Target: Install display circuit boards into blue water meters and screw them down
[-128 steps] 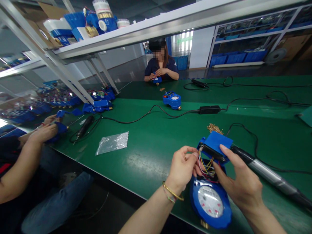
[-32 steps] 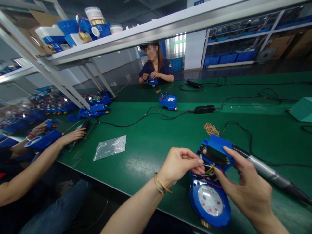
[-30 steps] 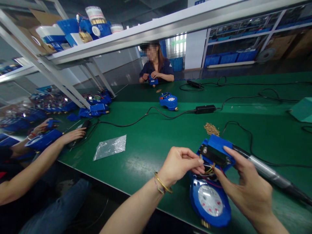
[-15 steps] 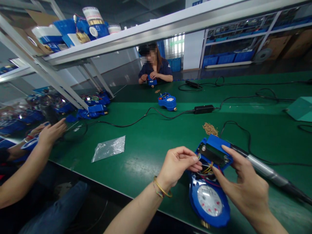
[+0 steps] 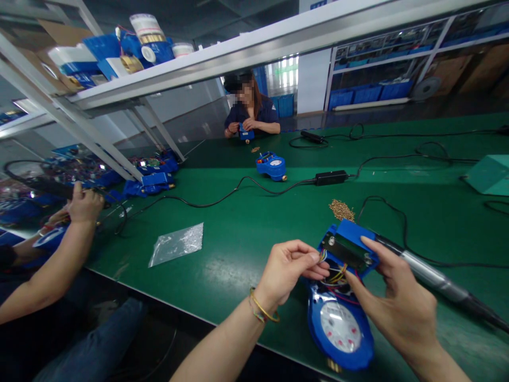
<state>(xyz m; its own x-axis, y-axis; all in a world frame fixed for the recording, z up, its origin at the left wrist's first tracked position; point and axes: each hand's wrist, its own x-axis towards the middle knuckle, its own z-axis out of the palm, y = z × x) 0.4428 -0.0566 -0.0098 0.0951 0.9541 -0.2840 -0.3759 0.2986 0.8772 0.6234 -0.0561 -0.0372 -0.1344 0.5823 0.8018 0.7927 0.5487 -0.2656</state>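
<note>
A blue water meter (image 5: 314, 318) with a round white dial lies on the green table before me, a brass fitting at its near end. My right hand (image 5: 405, 297) grips the blue cover (image 5: 353, 233), tilted up above the meter's far end, with a dark inner side showing. At the cover's left edge my left hand (image 5: 288, 268) pinches thin coloured wires (image 5: 323, 254); its fingertips partly hide them. Yellow and red wires (image 5: 339, 275) run between cover and meter body. Just beyond the cover lies a heap of small brass-coloured screws (image 5: 341, 210).
An electric screwdriver (image 5: 433, 281) lies right of my right hand, its cable trailing. A clear plastic bag (image 5: 177, 245) lies to the left. Another meter (image 5: 271, 166) and a black cable box (image 5: 331, 178) stand farther back. Co-workers sit opposite and at left, beside a shelf frame (image 5: 95, 132).
My hands and the meter hold nearly the same pose. At left, the co-worker's raised hand has changed from outstretched fingers to a curled grip around a dark tool.
</note>
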